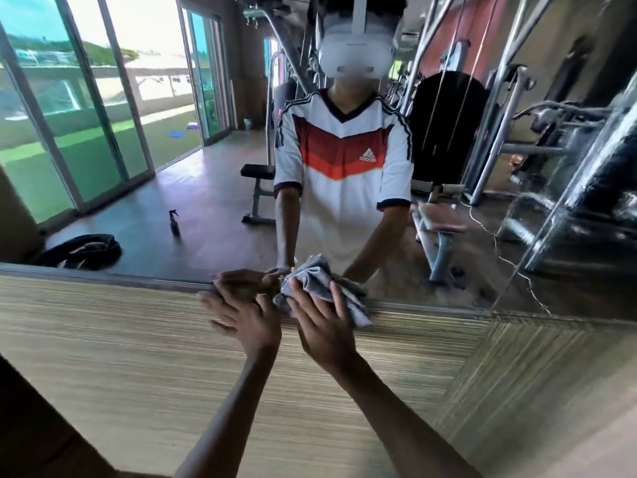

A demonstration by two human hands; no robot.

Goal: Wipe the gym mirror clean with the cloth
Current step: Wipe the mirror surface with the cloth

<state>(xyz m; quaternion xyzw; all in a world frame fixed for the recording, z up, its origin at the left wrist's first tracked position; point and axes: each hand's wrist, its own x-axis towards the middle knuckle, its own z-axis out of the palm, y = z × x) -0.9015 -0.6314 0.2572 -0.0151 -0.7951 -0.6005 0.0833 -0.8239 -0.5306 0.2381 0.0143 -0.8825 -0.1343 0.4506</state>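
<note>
Low against the glass, seen from the head camera, the right hand [324, 326] presses a bunched grey cloth [319, 276] onto the bottom edge of the gym mirror [206, 201], just where the glass meets the striped wall panel [138, 357] below. Its fingers [336, 300] lie straight and spread over the cloth, pushing it flat rather than gripping it. The left hand [246, 319] sits just beside it, holding nothing, with its fingers loosely spread at the same edge. It is blurred, so I cannot tell whether it touches the glass. Reflected in the mirror are the person, gym machines and a spray bottle [174, 222] standing on the floor. Judging by the surface, the job looks partly done: the middle and left of the glass reflect cleanly, while the right-hand pane carries pale streaks [582, 160] and smears. The bottom strip is the part in hand, and the streaked right side looks left to wipe.
</note>
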